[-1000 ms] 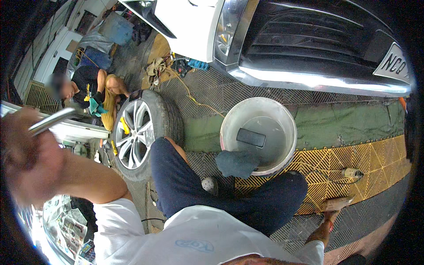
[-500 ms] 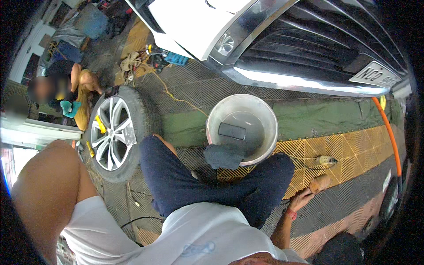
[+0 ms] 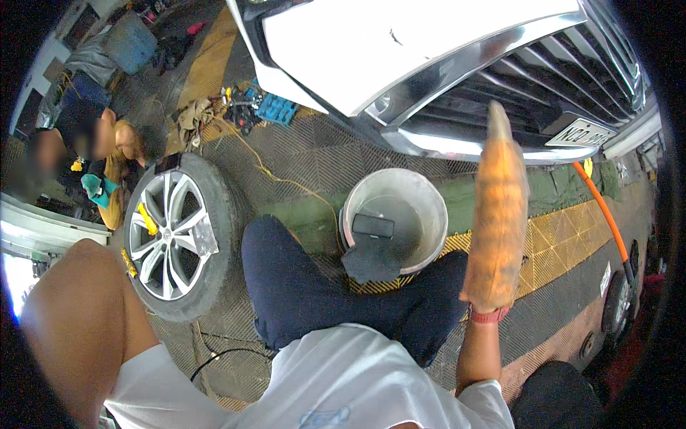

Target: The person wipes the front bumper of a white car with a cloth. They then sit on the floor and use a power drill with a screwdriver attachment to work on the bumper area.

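Observation:
My right arm reaches forward, a red band on its wrist. An elongated orange-brown thing [image 3: 496, 222], dark-banded with a pale tapering tip, covers my right hand [image 3: 491, 294]; smearing hides the fingers, so I cannot tell its kind or the grip. My left arm is bent with its elbow raised at the left, and the left hand is out of sight. Before my dark-clothed legs stands a grey bucket [image 3: 437, 214]. A dark cloth [image 3: 371, 263] hangs on its near rim, beside a black phone-like rectangle [image 3: 373, 226] within the rim's outline.
A wheel with tyre [image 3: 229, 236] lies to my left, yellow tools on its spokes. Ahead is a white car's front [image 3: 336, 50]. An orange hose [image 3: 604, 211] runs at right. Another person [image 3: 111, 143] with a teal cloth is at far left.
My right arm has swung up and forward from low over the yellow floor tiles, where the hand was at a small brown object. The view has shifted slightly; bucket and wheel stay put.

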`<move>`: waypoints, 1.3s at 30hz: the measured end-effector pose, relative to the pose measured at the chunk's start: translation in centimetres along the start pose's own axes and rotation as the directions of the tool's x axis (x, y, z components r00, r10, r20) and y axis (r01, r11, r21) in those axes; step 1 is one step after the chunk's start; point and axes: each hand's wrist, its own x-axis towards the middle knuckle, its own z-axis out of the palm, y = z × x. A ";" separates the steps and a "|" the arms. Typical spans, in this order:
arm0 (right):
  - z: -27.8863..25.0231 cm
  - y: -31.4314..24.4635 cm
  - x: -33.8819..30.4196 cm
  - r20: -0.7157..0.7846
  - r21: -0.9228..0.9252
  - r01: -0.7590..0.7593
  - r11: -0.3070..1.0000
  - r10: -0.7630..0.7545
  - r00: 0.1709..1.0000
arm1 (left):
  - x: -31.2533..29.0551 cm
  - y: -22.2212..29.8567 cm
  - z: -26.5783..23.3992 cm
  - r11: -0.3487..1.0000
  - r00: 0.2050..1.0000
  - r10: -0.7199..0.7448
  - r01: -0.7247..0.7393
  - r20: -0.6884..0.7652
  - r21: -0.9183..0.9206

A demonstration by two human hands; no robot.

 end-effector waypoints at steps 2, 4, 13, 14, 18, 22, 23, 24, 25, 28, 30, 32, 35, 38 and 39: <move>1.7 -2.2 1.9 0.053 0.007 0.045 0.999 -0.045 0.998 | -1.7 0.0 0.1 1.000 0.999 0.007 -0.008 -0.043 -0.008; 2.5 -4.0 4.1 0.042 -0.054 -0.026 0.998 0.028 0.999 | -3.7 -0.6 0.9 0.998 0.992 0.053 -0.055 -0.118 -0.015; 6.1 -12.6 12.7 0.089 -0.110 0.032 0.993 -0.022 0.996 | -12.0 1.8 -2.4 0.971 0.718 -0.232 0.136 -0.656 -0.195; 6.2 -12.8 12.7 0.077 -0.118 0.013 0.993 -0.004 0.997 | -13.8 1.8 -1.6 0.936 0.529 -0.350 0.171 -0.773 -0.306; 6.2 -13.9 13.5 0.059 -0.165 -0.046 0.985 0.056 0.997 | -20.2 -0.4 8.8 0.580 -0.341 -0.792 -0.166 -0.506 -0.797; 7.6 -14.6 14.1 0.040 -0.173 0.013 0.985 -0.006 0.999 | -24.0 -1.3 27.1 0.107 -0.620 -0.783 -0.213 0.050 -0.971; 7.4 -14.6 14.2 0.025 -0.200 0.032 0.979 -0.028 0.999 | -25.3 -0.4 31.8 0.045 -0.506 -0.850 -0.352 0.149 -0.935; 7.9 -14.5 14.2 0.016 -0.204 0.038 0.978 -0.036 0.999 | -26.9 0.8 35.9 -0.009 -0.510 -0.822 -0.436 0.255 -0.900; 8.1 -14.4 14.2 0.004 -0.217 0.042 0.975 -0.042 0.999 | -27.7 1.7 39.4 -0.063 -0.495 -0.788 -0.526 0.365 -0.848; 8.2 -14.3 14.2 0.011 -0.305 0.056 0.951 -0.055 0.998 | -27.9 4.4 44.4 -0.256 -0.405 -0.597 -0.722 0.692 -0.643; 8.4 -14.6 14.2 0.028 -0.340 0.064 0.938 -0.058 0.998 | -28.5 5.2 46.3 -0.349 -0.374 -0.490 -0.744 0.788 -0.570; 8.4 -14.7 14.2 0.034 -0.355 0.063 0.933 -0.055 0.998 | -28.7 5.2 47.2 -0.403 -0.395 -0.491 -0.687 0.776 -0.604; 8.3 -14.6 14.2 0.030 -0.370 0.064 0.927 -0.056 0.998 | -28.1 4.9 47.4 -0.455 -0.448 -0.471 -0.615 0.760 -0.644; 8.2 -14.7 14.2 0.016 -0.351 0.066 0.934 -0.064 0.998 | -28.1 5.1 47.6 -0.459 -0.468 -0.425 -0.626 0.775 -0.630; 8.3 -14.7 14.2 0.016 -0.355 0.069 0.932 -0.068 0.998 | -28.3 5.1 47.9 -0.451 -0.467 -0.417 -0.639 0.780 -0.624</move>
